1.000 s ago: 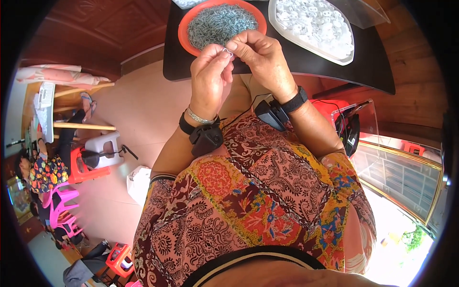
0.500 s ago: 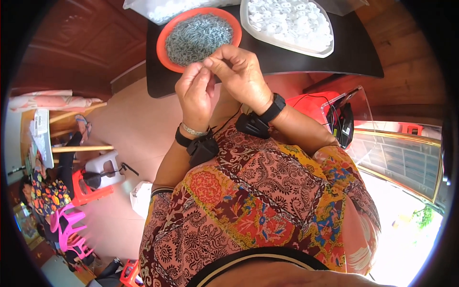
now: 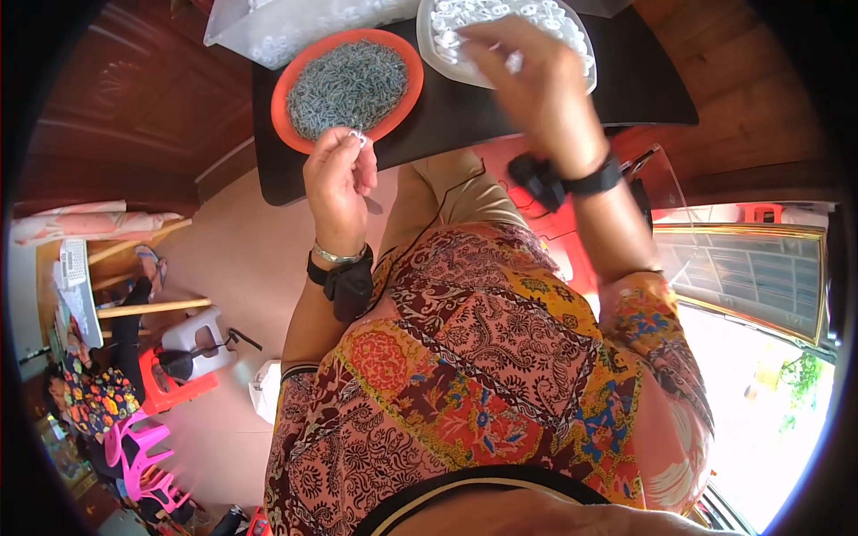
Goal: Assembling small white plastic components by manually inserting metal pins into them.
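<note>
My left hand (image 3: 340,183) is closed at the near edge of an orange-red plate (image 3: 280,103). Its thumb and forefinger pinch a small white plastic piece (image 3: 358,138). Heaped on that plate are many small grey metal pins or screws (image 3: 344,85). My right hand (image 3: 536,85) reaches over a white tray (image 3: 588,82) of loose white plastic pieces (image 3: 451,20). Motion blurs its fingers, and a bit of white shows by them; I cannot tell whether it is held. Both wrists carry black straps with small dark boxes.
Plate and tray stand on a black table (image 3: 648,94). Behind the plate is a clear bin (image 3: 259,31) of white pieces. A red stool (image 3: 576,259) stands at right, beside a glass-topped case. Pink plastic stools (image 3: 138,447) and another person (image 3: 98,397) are far left.
My hands, together in front of the plate before, have parted. The right one has swung up and right over the white tray. The left one stays by the plate, now with a white piece showing.
</note>
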Demonstrator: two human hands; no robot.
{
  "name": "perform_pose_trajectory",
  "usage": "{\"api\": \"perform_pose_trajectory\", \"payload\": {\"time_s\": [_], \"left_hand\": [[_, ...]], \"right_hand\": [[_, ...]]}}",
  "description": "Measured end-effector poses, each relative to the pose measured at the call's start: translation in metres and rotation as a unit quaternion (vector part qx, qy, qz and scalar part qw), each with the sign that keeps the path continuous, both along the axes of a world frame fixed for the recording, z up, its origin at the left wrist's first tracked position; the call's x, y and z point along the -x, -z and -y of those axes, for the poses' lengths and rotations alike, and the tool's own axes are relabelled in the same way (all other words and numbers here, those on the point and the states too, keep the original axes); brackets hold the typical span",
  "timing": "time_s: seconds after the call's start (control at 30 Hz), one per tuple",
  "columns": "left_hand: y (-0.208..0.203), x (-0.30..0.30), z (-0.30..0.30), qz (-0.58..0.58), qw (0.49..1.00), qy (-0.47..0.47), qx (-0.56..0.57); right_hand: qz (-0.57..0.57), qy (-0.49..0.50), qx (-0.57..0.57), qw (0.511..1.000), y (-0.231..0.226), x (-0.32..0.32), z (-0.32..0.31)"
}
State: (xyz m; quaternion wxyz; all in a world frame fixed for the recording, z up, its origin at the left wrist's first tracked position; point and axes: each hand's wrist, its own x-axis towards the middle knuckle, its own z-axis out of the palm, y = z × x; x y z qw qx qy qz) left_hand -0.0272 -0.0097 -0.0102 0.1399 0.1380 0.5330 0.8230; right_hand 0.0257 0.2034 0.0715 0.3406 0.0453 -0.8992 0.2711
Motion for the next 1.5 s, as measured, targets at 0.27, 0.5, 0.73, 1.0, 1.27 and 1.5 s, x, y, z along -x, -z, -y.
{"api": "perform_pose_trajectory", "payload": {"time_s": [0.27,0.5,0.73,1.0,1.27,1.5], "left_hand": [[-0.002,-0.004,-0.01,0.035,0.999,0.039,-0.011],[-0.006,-0.006,-0.008,0.051,0.998,0.046,-0.004],[-0.016,-0.006,-0.014,0.06,0.995,0.079,-0.017],[-0.035,-0.014,-0.03,0.007,0.995,0.097,0.034],[-0.035,-0.019,-0.035,0.013,0.993,0.097,0.066],[-0.032,-0.022,-0.037,0.027,0.993,0.094,0.059]], "right_hand": [[0.222,0.079,-0.187,0.954,-0.013,0.03,-0.057],[0.199,0.056,-0.108,0.972,-0.023,0.03,-0.06],[0.151,0.006,0.04,0.988,-0.029,0.017,-0.063],[0.169,-0.187,0.46,0.852,0.007,-0.022,-0.001],[0.213,-0.253,0.675,0.66,0.056,-0.015,0.005],[0.21,-0.27,0.725,0.598,0.063,-0.011,0.013]]}}
